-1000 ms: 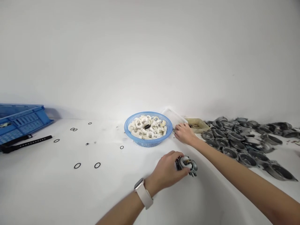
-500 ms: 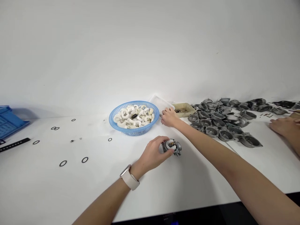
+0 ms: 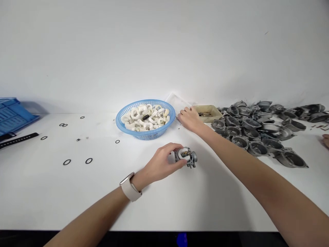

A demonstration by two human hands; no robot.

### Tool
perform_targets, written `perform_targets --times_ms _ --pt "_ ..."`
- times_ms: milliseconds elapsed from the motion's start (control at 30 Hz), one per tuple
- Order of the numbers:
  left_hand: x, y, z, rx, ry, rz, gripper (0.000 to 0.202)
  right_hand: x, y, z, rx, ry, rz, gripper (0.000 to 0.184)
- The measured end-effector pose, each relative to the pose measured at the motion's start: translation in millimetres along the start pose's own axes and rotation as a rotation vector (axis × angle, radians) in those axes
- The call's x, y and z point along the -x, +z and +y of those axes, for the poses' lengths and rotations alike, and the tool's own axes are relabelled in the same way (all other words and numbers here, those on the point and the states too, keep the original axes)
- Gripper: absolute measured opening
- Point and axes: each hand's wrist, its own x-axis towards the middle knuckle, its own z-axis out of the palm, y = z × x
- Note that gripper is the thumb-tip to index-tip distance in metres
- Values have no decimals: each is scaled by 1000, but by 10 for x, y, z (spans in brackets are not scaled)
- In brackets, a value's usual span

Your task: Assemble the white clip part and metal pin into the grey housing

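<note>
With thumb and fingers around its sides, my left hand (image 3: 164,161) grips a small grey metal carburetor (image 3: 191,158) on the white table. A white C-shaped float (image 3: 183,154) sits on top of it, with brass-coloured parts in the middle. My right hand (image 3: 189,118) reaches further out, its fingers curled down at the near end of a shallow clear-white tray (image 3: 177,99). Whatever lies under those fingertips is hidden or too small to name. Left of that hand stands a blue basket (image 3: 146,136) heaped with white floats (image 3: 147,116).
A beige box (image 3: 209,111) holds thin metal pieces. Grey metal bowls (image 3: 257,132) lie piled at the right. Black rings (image 3: 88,161) are scattered at the left, near a black strap (image 3: 19,140) and a blue crate (image 3: 15,115). Another person's hand (image 3: 326,140) shows at the right edge.
The camera view has shifted. My right hand stays by the tray with its fingers curled, and my left keeps hold of the carburetor. The other person's hand has mostly left the picture.
</note>
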Motion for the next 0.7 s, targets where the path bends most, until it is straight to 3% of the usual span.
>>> perform_targets --times_ms 167,333,567,700 --pt "18 0 33 1 9 29 29 606 -310 -78 -305 65 38 37" --pt "49 73 51 28 11 56 31 1257 -331 -241 -603 57 7 42" --pt "45 148 84 20 29 76 35 1319 -311 -352 -1086 80 -120 36" --pt "49 141 125 4 27 77 33 1345 -322 -321 -1158 49 -114 36"
